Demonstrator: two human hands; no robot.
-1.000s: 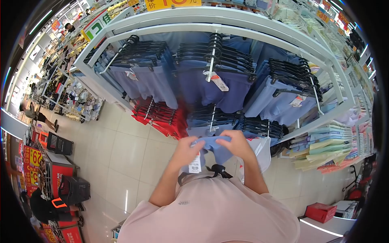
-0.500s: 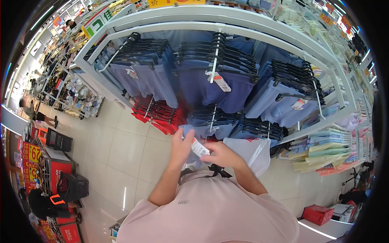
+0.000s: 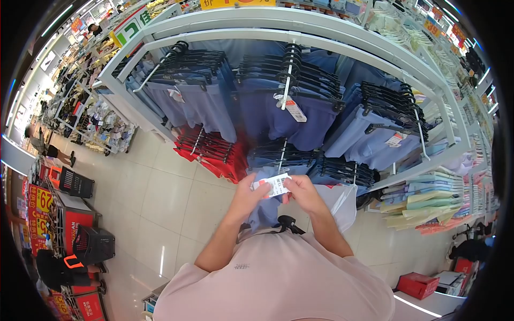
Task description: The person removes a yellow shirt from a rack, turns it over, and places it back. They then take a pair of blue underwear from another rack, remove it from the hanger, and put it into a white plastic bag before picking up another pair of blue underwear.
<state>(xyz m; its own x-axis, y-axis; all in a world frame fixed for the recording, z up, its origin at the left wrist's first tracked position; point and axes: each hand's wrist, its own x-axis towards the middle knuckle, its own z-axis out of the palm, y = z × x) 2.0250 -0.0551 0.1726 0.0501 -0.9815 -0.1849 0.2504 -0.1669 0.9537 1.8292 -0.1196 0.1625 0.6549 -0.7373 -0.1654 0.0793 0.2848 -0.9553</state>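
From the head camera, there it was, front and centre: the white tag (image 3: pixel 278 185), stretched between two bare hands, print facing up! The left hand (image 3: pixel 246 196) had its thumb pressed on one end, fingers curled in tight beneath. The right hand (image 3: pixel 304 193) answered from the other side, thumb and fingers pinched on the opposite end, hardly any gap in either grip. And the blue garment (image 3: pixel 262 214)? Bunched up right under the tag, gathered near the left hand and hanging down in front of the wearer's pink shirt (image 3: pixel 278 273); how firmly the left fingers had hold of that cloth, you could not tell. Just beside the right forearm, a white bag (image 3: pixel 342 207). Beyond the hands stood the pale metal rack (image 3: pixel 246 38), loaded with blue shorts (image 3: pixel 302 115) on black hangers (image 3: pixel 289 75), with red garments (image 3: pixel 214 155) hanging lower, to the left. Well apart, over on the tiled floor (image 3: pixel 160 203) side, a person in dark clothes (image 3: pixel 56 267) stood near a black basket (image 3: pixel 95 245).
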